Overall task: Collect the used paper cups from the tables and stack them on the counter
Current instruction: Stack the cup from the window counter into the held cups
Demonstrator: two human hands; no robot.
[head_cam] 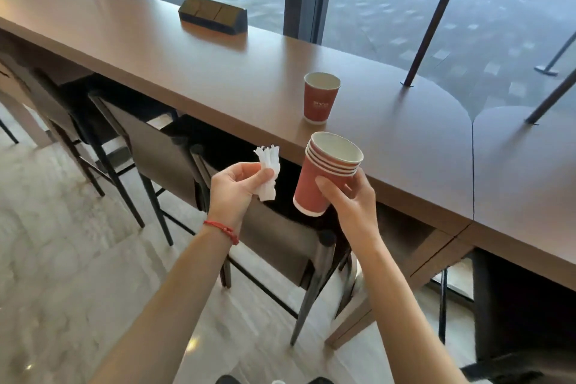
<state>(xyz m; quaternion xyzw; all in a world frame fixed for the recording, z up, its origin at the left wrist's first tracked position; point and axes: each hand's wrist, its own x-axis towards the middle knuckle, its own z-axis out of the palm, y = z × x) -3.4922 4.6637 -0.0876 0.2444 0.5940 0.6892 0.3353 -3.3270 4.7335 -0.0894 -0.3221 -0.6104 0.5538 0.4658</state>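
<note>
The right hand [349, 196] is wrapped round a nested stack of red paper cups [324, 174], thumb across the front wall, the other fingers behind and mostly hidden; four or five rims show, can't count for sure at this res. The stack is tilted, mouth up and leaning towards the table, base down towards the person, held in the air just off the near table edge and touching nothing else. The left hand [237, 190] is curled round a crumpled white napkin [268, 171], w/ the paper sticking out past the thumb, so neither hand is free. The next cup, a single red cup [321, 97], stands upright on the wooden table [187, 65], mouth open, near the front edge. It lies straight ahead of and above the stack in the head view, i.e. further onto the table and a touch left of the right hand. The right hand is the nearer one; the left sits lower and further left, over the stools [274, 246]. My read: the move turns on lining the stack's long axis up w/ the lone cup's vertical axis, so the stack needs righting before dropping into it, or the cup lifting onto the stack. A dark socket box [213, 15] sits well apart up the table.
</note>
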